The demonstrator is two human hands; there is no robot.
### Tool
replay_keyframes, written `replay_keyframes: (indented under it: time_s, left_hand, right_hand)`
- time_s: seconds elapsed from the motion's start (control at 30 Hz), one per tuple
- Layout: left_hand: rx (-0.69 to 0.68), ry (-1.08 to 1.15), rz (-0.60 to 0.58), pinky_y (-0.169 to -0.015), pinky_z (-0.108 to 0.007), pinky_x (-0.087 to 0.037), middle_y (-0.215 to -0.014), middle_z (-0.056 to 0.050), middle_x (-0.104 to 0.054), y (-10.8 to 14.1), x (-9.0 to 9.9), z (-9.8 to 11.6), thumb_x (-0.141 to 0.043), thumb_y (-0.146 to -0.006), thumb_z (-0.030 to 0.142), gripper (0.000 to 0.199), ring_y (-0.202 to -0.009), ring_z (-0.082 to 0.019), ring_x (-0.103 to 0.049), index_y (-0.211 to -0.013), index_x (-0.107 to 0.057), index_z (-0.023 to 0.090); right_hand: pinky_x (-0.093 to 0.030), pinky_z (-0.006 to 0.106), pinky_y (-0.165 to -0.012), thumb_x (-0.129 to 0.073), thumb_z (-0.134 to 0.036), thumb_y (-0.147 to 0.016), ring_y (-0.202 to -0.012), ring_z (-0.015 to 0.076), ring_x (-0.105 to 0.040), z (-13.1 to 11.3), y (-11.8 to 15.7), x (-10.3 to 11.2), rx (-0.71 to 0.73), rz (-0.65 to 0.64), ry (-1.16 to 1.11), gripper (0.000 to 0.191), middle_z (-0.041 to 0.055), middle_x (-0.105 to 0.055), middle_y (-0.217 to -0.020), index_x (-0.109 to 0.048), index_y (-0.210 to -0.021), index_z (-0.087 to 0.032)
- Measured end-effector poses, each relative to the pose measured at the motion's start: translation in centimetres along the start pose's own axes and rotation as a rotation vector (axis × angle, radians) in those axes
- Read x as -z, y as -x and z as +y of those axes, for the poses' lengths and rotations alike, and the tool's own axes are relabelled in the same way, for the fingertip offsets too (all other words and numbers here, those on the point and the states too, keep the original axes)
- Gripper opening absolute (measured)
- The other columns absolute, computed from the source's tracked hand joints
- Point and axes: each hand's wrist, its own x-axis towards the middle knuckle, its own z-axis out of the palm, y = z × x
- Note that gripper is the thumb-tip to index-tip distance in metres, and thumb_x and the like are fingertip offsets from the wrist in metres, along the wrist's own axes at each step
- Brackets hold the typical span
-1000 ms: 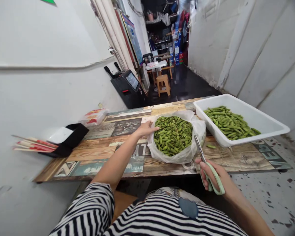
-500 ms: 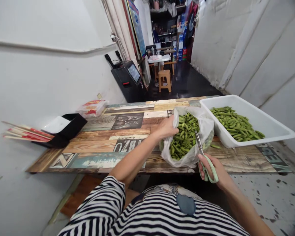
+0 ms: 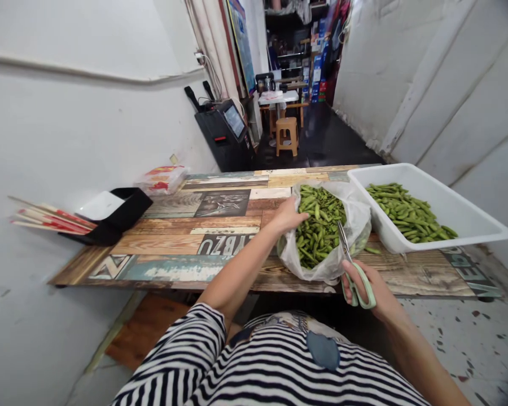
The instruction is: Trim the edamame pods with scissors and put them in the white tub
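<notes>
A white plastic bag [image 3: 358, 211] stands on the patterned table, its mouth turned open and full of green soybean pods [image 3: 317, 225]. My left hand [image 3: 288, 216] is closed on the bag's left rim, with the thumb over the edge beside the pods; its other fingers are mostly hidden. In my right hand [image 3: 375, 285] is a pair of scissors [image 3: 358, 287] with pale green handles. Their blades point up and away, over the bag's right front rim, and look nearly closed. A loose pod [image 3: 372, 250] lies on the table right of the bag.
A white plastic tub [image 3: 476, 223] holding more pods [image 3: 410, 211] stands just right of the bag. Far left are a black holder [image 3: 129, 211] with wrapped chopsticks [image 3: 53, 219] and a red-printed packet [image 3: 163, 179]. Beyond the table stands a black touchscreen machine [image 3: 222, 135].
My left hand and the bag's left rim have shifted slightly, and the bag's mouth is wider, showing more pods. My right hand keeps the scissors almost in place. The view has tilted a little.
</notes>
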Motion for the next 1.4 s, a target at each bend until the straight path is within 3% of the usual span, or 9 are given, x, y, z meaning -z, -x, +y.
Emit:
replay_keyframes:
  time_s: [0.13,0.3,0.53,0.67,0.83,0.93,1.03,1.27,1.4]
  left_hand:
    - [-0.094,0.135,-0.017,-0.097,-0.033,-0.043,-0.124,-0.009,-0.062,-0.3,-0.1,0.4,-0.072,-0.068,0.037,0.067,-0.110,-0.024,-0.059,-0.129,-0.051,0.017]
    - [-0.017,0.166,-0.040,-0.103,-0.034,-0.039,-0.133,-0.012,-0.056,0.4,0.9,-1.0,-0.070,-0.071,0.035,0.073,-0.119,-0.025,-0.054,-0.136,-0.045,0.014]
    - [-0.059,0.026,0.014,-0.107,-0.035,-0.036,-0.137,-0.010,-0.052,2.3,2.2,-2.9,-0.061,-0.070,0.014,0.067,-0.125,-0.024,-0.049,-0.135,-0.047,0.015]
    - [0.040,0.156,0.023,-0.089,-0.032,-0.050,-0.116,-0.008,-0.066,4.6,4.0,-6.2,-0.057,-0.067,0.009,0.056,-0.101,-0.022,-0.063,-0.123,-0.058,0.015]
    - [0.143,0.292,-0.059,-0.074,-0.032,-0.053,-0.104,-0.009,-0.069,7.8,5.6,-8.6,-0.060,-0.072,0.020,0.070,-0.082,-0.019,-0.066,-0.140,-0.040,0.017]
    - [-0.002,0.108,0.091,-0.093,-0.036,-0.048,-0.127,-0.011,-0.059,8.6,5.5,-7.2,-0.065,-0.072,0.027,0.072,-0.112,-0.024,-0.057,-0.139,-0.041,0.018]
    - [-0.186,0.001,0.209,-0.098,-0.034,-0.045,-0.131,-0.010,-0.057,7.3,4.5,-4.5,-0.058,-0.081,0.030,0.050,-0.117,-0.022,-0.054,-0.129,-0.054,0.020]
    - [-0.310,-0.365,-0.017,-0.096,-0.039,-0.043,-0.104,-0.015,-0.067,-1.0,0.9,-1.1,-0.062,-0.077,0.023,0.026,-0.102,-0.029,-0.060,-0.099,-0.072,0.014]
    - [-0.369,-0.300,-0.055,-0.086,-0.037,-0.046,-0.092,-0.012,-0.069,-1.1,0.5,-1.0,-0.056,-0.078,0.022,0.024,-0.091,-0.026,-0.062,-0.094,-0.073,0.014]
  right_hand:
    - [-0.043,0.023,-0.036,-0.062,-0.058,-0.077,-0.038,0.0103,-0.047,-0.1,-0.1,0.3,-0.012,0.010,0.002,0.041,-0.0065,-0.050,-0.048,-0.049,-0.067,-0.021]
    - [-0.041,0.023,-0.035,-0.060,-0.062,-0.076,-0.035,0.0106,-0.046,-1.0,0.0,0.0,-0.032,0.000,0.026,0.044,-0.0059,-0.049,-0.043,-0.048,-0.065,-0.021]
    - [-0.042,0.021,-0.034,-0.065,-0.054,-0.074,-0.035,0.0094,-0.046,-0.7,0.3,0.4,-0.010,-0.024,0.111,0.039,-0.0067,-0.048,-0.046,-0.048,-0.063,-0.021]
    - [-0.040,0.021,-0.033,-0.066,-0.053,-0.073,-0.034,0.0098,-0.046,-0.1,0.8,0.7,0.001,-0.029,0.144,0.035,-0.0074,-0.047,-0.045,-0.051,-0.069,-0.021]
    - [-0.042,0.022,-0.033,-0.061,-0.058,-0.075,-0.036,0.0102,-0.047,0.2,1.2,0.6,-0.009,-0.062,0.127,0.042,-0.0078,-0.049,-0.052,-0.057,-0.095,-0.020]
    - [-0.041,0.022,-0.034,-0.061,-0.056,-0.077,-0.037,0.0098,-0.048,-0.1,1.5,0.3,0.007,-0.088,0.150,0.043,-0.0075,-0.049,-0.054,-0.058,-0.099,-0.019]
    - [-0.043,0.022,-0.035,-0.059,-0.056,-0.079,-0.038,0.0097,-0.048,-0.5,1.7,0.0,0.021,-0.079,0.168,0.044,-0.0073,-0.048,-0.054,-0.057,-0.102,-0.019]
    - [-0.043,0.023,-0.037,-0.054,-0.060,-0.082,-0.039,0.0109,-0.049,-1.0,2.3,-0.7,0.044,-0.093,0.190,0.044,-0.0069,-0.048,-0.054,-0.055,-0.100,-0.020]
    - [-0.048,0.026,-0.048,-0.047,-0.063,-0.084,-0.048,0.0130,-0.055,-2.2,2.6,-0.9,0.065,-0.136,0.120,0.048,-0.0038,-0.053,-0.062,-0.054,-0.102,-0.019]
